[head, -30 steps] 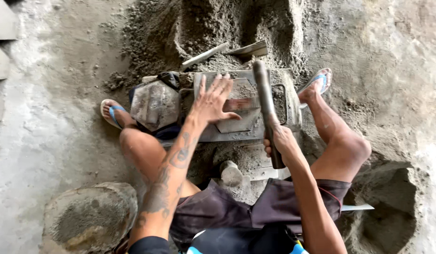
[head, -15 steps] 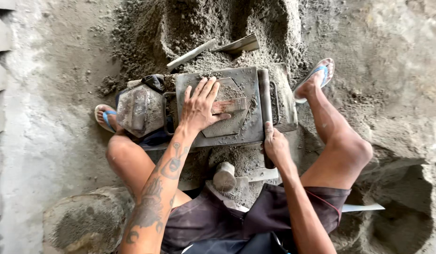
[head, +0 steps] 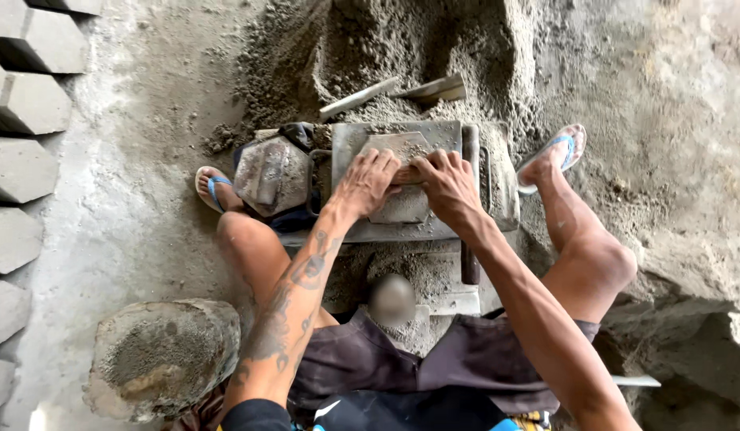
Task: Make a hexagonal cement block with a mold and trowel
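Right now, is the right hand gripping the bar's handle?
No. The right hand lies on the mould's top beside the left hand; the bar lies untouched.

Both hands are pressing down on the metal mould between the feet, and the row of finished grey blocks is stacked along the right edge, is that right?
Not quite. The head view shows the grey blocks along the left edge, not the right. The rest holds: the left hand and right hand both press on the metal mould between the feet.
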